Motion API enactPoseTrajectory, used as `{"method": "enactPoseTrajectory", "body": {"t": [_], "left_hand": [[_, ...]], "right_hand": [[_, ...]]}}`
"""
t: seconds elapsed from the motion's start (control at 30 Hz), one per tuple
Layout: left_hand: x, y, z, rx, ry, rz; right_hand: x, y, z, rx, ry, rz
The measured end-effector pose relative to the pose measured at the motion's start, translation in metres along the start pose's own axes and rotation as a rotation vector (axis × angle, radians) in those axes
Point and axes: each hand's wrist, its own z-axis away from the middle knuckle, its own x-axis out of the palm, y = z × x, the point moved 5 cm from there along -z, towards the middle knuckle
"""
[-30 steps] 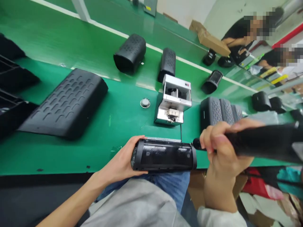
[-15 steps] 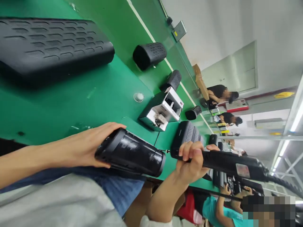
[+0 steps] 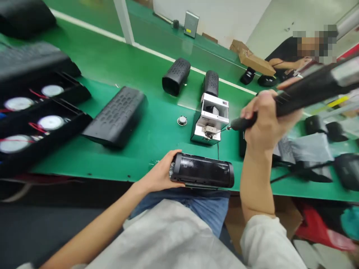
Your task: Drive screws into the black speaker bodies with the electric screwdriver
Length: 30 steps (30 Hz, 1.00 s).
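My left hand (image 3: 162,173) is wrapped round the left end of a black speaker body (image 3: 204,171), which lies on its side at the table's front edge. My right hand (image 3: 265,116) grips a black electric screwdriver (image 3: 305,93), raised and slanting up to the right. Its thin bit reaches the front of a silver and black screw feeder (image 3: 210,119); whether a screw is on the tip is too small to tell. A small round metal part (image 3: 182,120) lies left of the feeder.
Black patterned housings (image 3: 116,116) stand on the green table (image 3: 157,142). Open housings with white round drivers (image 3: 51,122) are at the left. More black parts (image 3: 336,130) are at the right. A person (image 3: 288,56) works behind, beside cardboard (image 3: 256,63).
The view has turned and levelled. My right hand has lifted the screwdriver away from the speaker body, and its tip is now at the feeder. My left hand still holds the speaker body.
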Motion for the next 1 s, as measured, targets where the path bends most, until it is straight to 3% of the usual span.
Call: {"method": "enactPoseTrajectory", "body": {"t": [0.2,0.4,0.5,0.77,0.87,1.0], "left_hand": [[-0.004,0.003,0.002,-0.051,-0.026,-0.037],[-0.005,0.001,0.002,-0.082,-0.031,-0.056],[-0.005,0.001,0.002,-0.089,-0.045,-0.071],[-0.005,-0.007,0.002,-0.071,-0.053,-0.103],[-0.004,-0.012,0.002,-0.069,-0.064,-0.114],[-0.007,-0.015,0.001,-0.058,-0.04,-0.147]], "right_hand": [[0.022,0.057,-0.004,-0.058,-0.019,0.024],[0.021,0.075,0.0,0.024,-0.11,0.023],[0.002,0.061,0.001,0.108,-0.123,0.07],[-0.063,-0.038,-0.006,0.074,-0.084,0.042],[-0.072,-0.048,-0.001,0.051,-0.061,0.032],[-0.074,-0.039,0.004,0.041,-0.102,0.024]]}}
